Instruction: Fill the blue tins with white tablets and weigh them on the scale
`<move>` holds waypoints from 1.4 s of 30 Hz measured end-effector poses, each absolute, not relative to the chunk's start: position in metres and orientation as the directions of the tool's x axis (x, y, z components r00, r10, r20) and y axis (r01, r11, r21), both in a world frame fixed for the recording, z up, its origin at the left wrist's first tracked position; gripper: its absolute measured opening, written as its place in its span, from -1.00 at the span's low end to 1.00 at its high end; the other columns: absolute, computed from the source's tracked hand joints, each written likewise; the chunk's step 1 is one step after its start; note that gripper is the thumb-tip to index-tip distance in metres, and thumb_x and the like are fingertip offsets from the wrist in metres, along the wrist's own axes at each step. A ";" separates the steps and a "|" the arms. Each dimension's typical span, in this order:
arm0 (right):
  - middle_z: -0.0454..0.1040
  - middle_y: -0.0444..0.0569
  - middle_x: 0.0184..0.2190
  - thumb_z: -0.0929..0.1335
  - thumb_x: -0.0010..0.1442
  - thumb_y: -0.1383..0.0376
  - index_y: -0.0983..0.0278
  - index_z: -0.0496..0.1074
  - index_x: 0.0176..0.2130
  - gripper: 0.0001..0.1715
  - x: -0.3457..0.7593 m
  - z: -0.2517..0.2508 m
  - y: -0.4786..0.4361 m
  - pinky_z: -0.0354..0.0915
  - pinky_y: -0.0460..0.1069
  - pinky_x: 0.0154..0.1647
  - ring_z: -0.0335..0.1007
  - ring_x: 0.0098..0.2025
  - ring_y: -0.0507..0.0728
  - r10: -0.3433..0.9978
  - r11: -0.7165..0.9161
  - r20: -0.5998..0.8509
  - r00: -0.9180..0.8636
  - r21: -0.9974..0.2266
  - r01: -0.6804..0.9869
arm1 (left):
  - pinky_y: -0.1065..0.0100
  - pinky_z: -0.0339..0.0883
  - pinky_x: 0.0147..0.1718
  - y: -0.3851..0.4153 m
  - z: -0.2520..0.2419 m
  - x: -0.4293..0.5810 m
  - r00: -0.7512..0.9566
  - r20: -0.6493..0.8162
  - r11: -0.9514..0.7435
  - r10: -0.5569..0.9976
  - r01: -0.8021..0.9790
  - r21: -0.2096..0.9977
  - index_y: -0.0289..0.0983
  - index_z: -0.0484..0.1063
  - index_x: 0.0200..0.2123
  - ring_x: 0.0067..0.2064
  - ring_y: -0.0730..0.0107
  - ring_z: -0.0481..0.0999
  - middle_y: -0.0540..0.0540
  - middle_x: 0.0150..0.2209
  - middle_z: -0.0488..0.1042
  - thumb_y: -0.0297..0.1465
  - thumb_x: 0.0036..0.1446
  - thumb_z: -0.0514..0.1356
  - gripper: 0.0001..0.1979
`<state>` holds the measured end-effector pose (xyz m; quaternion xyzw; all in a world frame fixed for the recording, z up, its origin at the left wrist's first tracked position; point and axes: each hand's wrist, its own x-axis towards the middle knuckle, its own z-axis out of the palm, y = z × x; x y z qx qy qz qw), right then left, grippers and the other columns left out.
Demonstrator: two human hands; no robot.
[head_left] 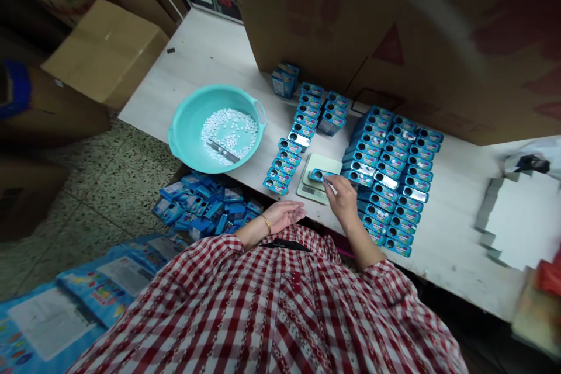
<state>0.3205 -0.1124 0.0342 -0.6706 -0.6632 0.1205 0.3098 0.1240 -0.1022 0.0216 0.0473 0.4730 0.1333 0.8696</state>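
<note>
A small blue box (316, 175) with a dark round opening lies on the pale kitchen scale (326, 165). My right hand (343, 197) reaches over the scale, thumb and fingers pinched at the box's right end. At the table's front edge my left hand (284, 216) is palm up with its fingers stretched out; nothing shows in it, though the palm is partly hidden. Left of the scale stands a row of blue boxes (280, 174). A turquoise basin (193, 128) holds white tablets (239, 128) and a dark flat strip.
Several rows of similar blue boxes (385, 181) stand right of the scale. A large cardboard carton (394, 41) walls off the table's back. Below the front edge is a pile of blue boxes (205, 204). White stacked card (521, 216) lies at the far right.
</note>
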 end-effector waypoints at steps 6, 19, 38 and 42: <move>0.45 -0.01 -0.31 0.24 0.15 0.29 0.26 0.43 -0.23 -0.78 0.341 0.030 -0.115 0.28 0.02 -0.13 0.35 -0.22 0.08 0.914 -0.012 0.321 0.247 -0.587 0.809 | 0.53 0.30 -0.52 -0.101 0.014 0.111 0.471 -0.825 0.945 0.313 -0.237 0.224 -0.45 0.42 -0.31 -0.48 0.51 0.47 -0.16 -0.48 0.49 -0.56 0.06 0.10 -0.87; 0.41 0.03 -0.27 0.19 0.19 0.29 0.25 0.34 -0.09 -0.70 0.267 0.030 -0.179 0.22 0.04 -0.25 0.25 -0.26 0.13 0.961 0.251 0.034 -0.275 -0.524 0.814 | 0.31 0.29 -0.21 -0.107 0.015 0.114 0.674 -0.713 0.981 0.194 -0.119 0.154 -0.44 0.41 -0.21 -0.35 0.43 0.48 -0.22 -0.36 0.49 -0.38 0.11 0.10 -0.75; 0.29 0.11 -0.04 0.27 0.12 0.23 0.27 0.23 0.04 -0.52 0.319 0.035 -0.112 0.15 0.10 -0.14 0.16 -0.06 0.24 0.998 0.065 0.032 -0.058 -0.307 0.949 | 0.42 0.35 -0.33 -0.104 0.014 0.118 0.600 -0.766 0.971 0.232 -0.181 0.153 -0.50 0.39 -0.28 -0.35 0.36 0.51 -0.25 -0.41 0.49 -0.40 0.14 0.05 -0.75; 0.39 0.07 -0.19 0.25 0.12 0.27 0.28 0.30 -0.03 -0.61 0.345 0.022 -0.073 0.15 0.04 -0.23 0.21 -0.20 0.19 0.995 0.096 0.000 -0.099 -0.221 0.970 | 0.45 0.36 -0.36 -0.103 0.015 0.112 0.558 -0.784 0.959 0.273 -0.220 0.177 -0.49 0.40 -0.28 -0.38 0.40 0.51 -0.25 -0.41 0.50 -0.44 0.14 0.05 -0.78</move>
